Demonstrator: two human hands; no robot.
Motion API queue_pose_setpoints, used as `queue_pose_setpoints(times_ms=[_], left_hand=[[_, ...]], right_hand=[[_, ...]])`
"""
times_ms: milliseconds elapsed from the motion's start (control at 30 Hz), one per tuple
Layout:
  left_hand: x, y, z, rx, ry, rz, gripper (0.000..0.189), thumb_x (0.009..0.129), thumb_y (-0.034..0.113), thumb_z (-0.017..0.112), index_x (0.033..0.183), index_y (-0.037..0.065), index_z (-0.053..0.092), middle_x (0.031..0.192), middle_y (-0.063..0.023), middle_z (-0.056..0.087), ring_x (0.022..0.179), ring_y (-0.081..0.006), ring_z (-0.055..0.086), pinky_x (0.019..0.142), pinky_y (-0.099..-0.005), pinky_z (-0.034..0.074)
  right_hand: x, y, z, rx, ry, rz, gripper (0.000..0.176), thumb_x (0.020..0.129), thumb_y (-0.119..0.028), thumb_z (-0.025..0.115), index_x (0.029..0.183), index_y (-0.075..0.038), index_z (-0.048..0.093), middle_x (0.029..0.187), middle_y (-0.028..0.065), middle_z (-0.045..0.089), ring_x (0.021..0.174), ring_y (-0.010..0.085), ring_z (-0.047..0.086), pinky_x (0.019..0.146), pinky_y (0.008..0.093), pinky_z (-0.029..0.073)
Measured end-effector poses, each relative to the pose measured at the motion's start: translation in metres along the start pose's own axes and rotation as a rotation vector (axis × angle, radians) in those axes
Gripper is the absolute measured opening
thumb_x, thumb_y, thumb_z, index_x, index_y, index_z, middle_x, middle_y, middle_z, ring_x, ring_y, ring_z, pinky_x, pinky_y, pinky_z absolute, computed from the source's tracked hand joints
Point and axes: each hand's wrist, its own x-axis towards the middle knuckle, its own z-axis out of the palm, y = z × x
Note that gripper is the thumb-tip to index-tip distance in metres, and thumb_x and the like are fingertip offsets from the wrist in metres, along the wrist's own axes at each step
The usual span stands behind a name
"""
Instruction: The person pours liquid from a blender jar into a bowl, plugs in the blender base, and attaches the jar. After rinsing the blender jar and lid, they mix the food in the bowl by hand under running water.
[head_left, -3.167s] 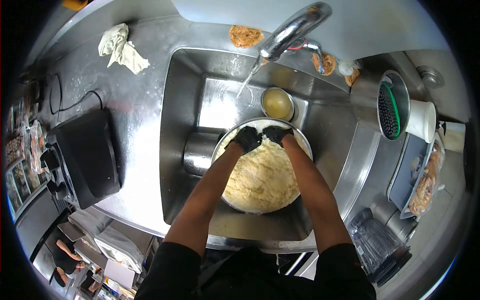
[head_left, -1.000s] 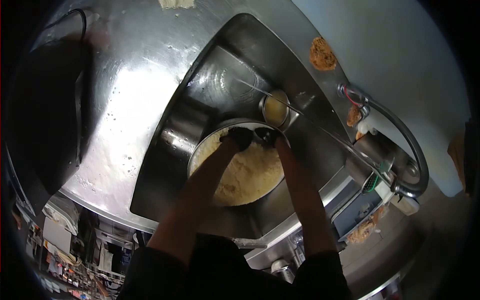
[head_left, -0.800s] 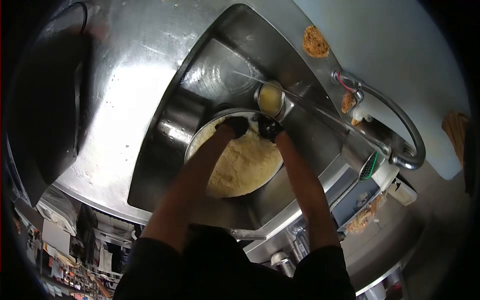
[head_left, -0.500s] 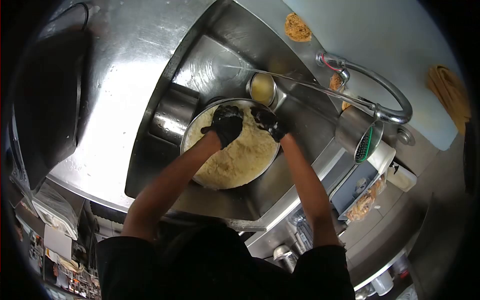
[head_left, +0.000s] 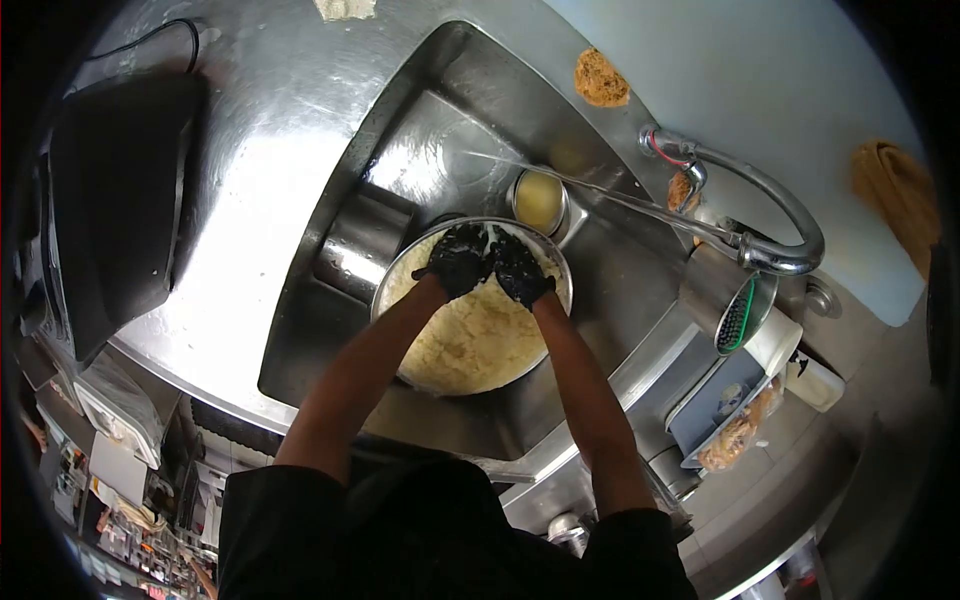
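Note:
A wide round metal bowl [head_left: 572, 290] in the sink holds a pale yellow, crumbly, dough-like mass [head_left: 465, 345]. Both hands wear black gloves smeared with pale bits. Over the far part of the mass, my left hand [head_left: 458, 262] lies with its fingers partly curled. Close beside it on the right, my right hand [head_left: 519, 266] touches or nearly touches it, fingers pointing away from me. A little pale material shows between the two hands; whether either grips any is unclear.
Around the bowl is the metal sink [head_left: 420, 130], with a metal pot [head_left: 365, 245] at left and a small container of yellowish liquid [head_left: 539, 201] behind. Water runs from the curved faucet [head_left: 790, 195]. A black appliance [head_left: 120, 200] stands far left.
My right hand has moved left, close against my left hand. The view has shifted, so the sink and bowl appear slightly lower and to the right.

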Motion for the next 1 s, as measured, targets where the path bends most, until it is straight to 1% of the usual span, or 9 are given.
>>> queue_pose_setpoints(times_ms=[67,133,333,400,533,633,700,767,1000], left_hand=[[0.004,0.004,-0.008,0.033,-0.077,-0.002,0.054,0.088,0.035,0.041,0.128,-0.002,0.042,0.129,-0.0219,0.045,0.121,-0.0335,0.042,0.104,-0.0418,0.030],[0.006,0.002,-0.006,0.066,-0.145,-0.003,0.053,0.088,0.033,0.042,0.127,-0.003,0.043,0.128,-0.0220,0.045,0.121,-0.0335,0.042,0.103,-0.0416,0.030],[0.017,-0.006,0.019,0.057,-0.007,0.066,0.038,0.084,0.026,0.046,0.109,0.000,0.057,0.111,-0.0208,0.057,0.106,-0.0314,0.054,0.094,-0.0410,0.039],[0.023,0.002,0.000,0.093,-0.214,0.010,0.030,0.083,0.023,0.047,0.096,0.002,0.063,0.097,-0.0190,0.063,0.094,-0.0310,0.059,0.087,-0.0408,0.044],[0.031,0.001,-0.007,0.120,-0.303,-0.012,0.034,0.084,0.024,0.046,0.106,0.005,0.063,0.111,-0.0174,0.060,0.105,-0.0300,0.056,0.092,-0.0400,0.043],[0.031,0.000,-0.012,0.172,-0.407,0.100,0.034,0.084,0.026,0.048,0.109,0.009,0.063,0.112,-0.0156,0.060,0.106,-0.0295,0.056,0.093,-0.0405,0.043],[0.033,-0.010,0.004,0.151,-0.292,0.130,0.027,0.079,0.024,0.051,0.095,0.009,0.067,0.099,-0.0142,0.064,0.095,-0.0280,0.060,0.085,-0.0392,0.046],[0.039,-0.013,0.008,0.151,-0.330,0.100,0.027,0.078,0.024,0.052,0.096,0.010,0.067,0.100,-0.0135,0.064,0.096,-0.0272,0.060,0.086,-0.0387,0.046],[0.041,-0.006,-0.005,0.153,-0.476,0.003,0.026,0.073,0.021,0.054,0.091,0.009,0.067,0.100,-0.0127,0.064,0.093,-0.0272,0.060,0.082,-0.0388,0.047]], right_hand=[[0.000,-0.004,-0.001,-0.016,-0.027,0.026,0.044,0.087,-0.019,0.042,0.129,-0.005,0.045,0.133,0.0193,0.043,0.125,0.0313,0.038,0.106,0.0396,0.029],[0.009,-0.027,-0.023,0.138,-0.270,0.312,0.051,0.093,-0.029,0.034,0.138,-0.006,0.029,0.143,0.0147,0.029,0.132,0.0270,0.028,0.110,0.0366,0.021],[0.012,-0.025,-0.036,0.021,-0.482,0.253,0.051,0.094,-0.032,0.031,0.140,-0.009,0.027,0.144,0.0124,0.029,0.133,0.0250,0.027,0.110,0.0358,0.021],[0.012,-0.018,-0.027,0.030,-0.475,0.254,0.052,0.094,-0.033,0.030,0.140,-0.009,0.027,0.144,0.0119,0.029,0.133,0.0244,0.027,0.110,0.0357,0.021],[0.025,-0.010,-0.029,0.032,-0.583,0.247,0.051,0.095,-0.032,0.030,0.141,-0.009,0.026,0.145,0.0103,0.027,0.134,0.0220,0.026,0.110,0.0345,0.021],[0.025,0.021,-0.001,0.116,-0.508,0.250,0.051,0.095,-0.031,0.030,0.140,-0.007,0.026,0.146,0.0088,0.027,0.134,0.0195,0.026,0.110,0.0330,0.022],[0.025,0.027,0.007,0.111,-0.490,0.242,0.050,0.095,-0.034,0.031,0.138,-0.008,0.032,0.143,0.0092,0.032,0.131,0.0208,0.030,0.109,0.0334,0.024],[0.029,0.031,0.008,0.104,-0.470,0.231,0.051,0.095,-0.037,0.031,0.135,-0.008,0.037,0.140,0.0095,0.037,0.129,0.0221,0.035,0.107,0.0337,0.027],[0.027,0.074,0.059,0.664,-0.477,0.332,0.054,0.094,-0.040,0.027,0.139,-0.010,0.032,0.146,0.0053,0.028,0.132,0.0193,0.028,0.110,0.0327,0.021]])
